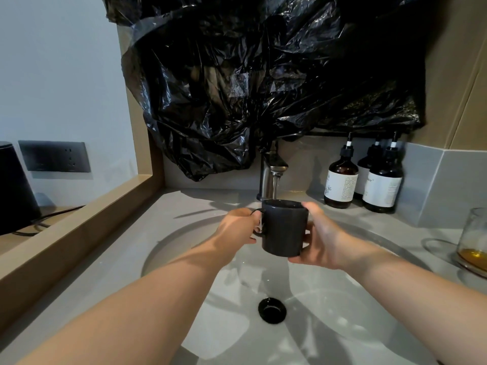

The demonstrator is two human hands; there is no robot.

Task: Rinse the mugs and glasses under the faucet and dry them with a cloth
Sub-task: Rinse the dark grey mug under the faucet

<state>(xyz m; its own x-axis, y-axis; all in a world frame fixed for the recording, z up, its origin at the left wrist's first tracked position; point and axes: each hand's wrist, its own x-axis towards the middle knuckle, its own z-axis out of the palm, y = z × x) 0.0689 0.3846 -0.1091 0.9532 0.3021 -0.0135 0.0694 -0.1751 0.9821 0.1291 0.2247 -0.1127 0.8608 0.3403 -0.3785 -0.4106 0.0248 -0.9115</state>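
light: soft, rather dim indoor | shadows: several crossed arm shadows fan over the white ceramic basin [224, 325] around the round black drain [272, 310] | glare: white glints on the crumpled black plastic sheet [250, 75] far above the drain | edges: wide-angle bend in the tan wooden ledge [79, 227] left of the drain | focus: centre sharp, corners soft

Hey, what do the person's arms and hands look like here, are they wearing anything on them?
Both are bare. The left hand and right hand have no gloves, and no sleeve shows on either forearm up to the frame's edge. No watch, bracelet or band is on either wrist, and no ring shows on the fingers that are visible.
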